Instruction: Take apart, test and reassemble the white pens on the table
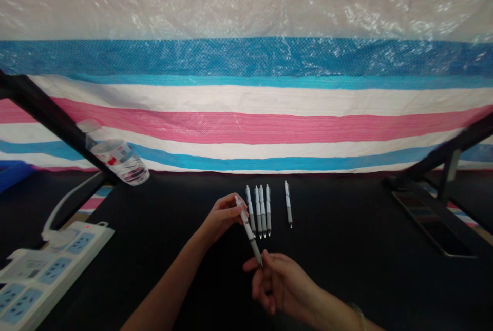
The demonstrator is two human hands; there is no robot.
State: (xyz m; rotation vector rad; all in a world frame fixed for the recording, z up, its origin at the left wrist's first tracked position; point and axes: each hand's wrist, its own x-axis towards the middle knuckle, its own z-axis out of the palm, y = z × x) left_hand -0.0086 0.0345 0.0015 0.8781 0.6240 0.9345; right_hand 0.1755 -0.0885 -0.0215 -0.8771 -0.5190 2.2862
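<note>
A white pen with a grey grip (248, 232) is held at a slant over the table between my two hands. My left hand (225, 216) pinches its upper, clicker end between thumb and fingers. At the lower end, the thumb and index finger of my right hand (283, 279) close around the pen's tip, while the other fingers curl loosely below. Just beyond, several matching pens (262, 210) lie side by side with their tips toward me. One more pen (288, 204) of the same kind lies apart, to their right.
On the black table (339, 238), a power strip (57, 269) with a plugged-in cable sits at left. A clear plastic bottle (125, 161) stands tilted by the left black bar (57, 120). A phone (431, 223) lies at right beside another bar (450, 149). Striped sheeting (246, 128) hangs behind.
</note>
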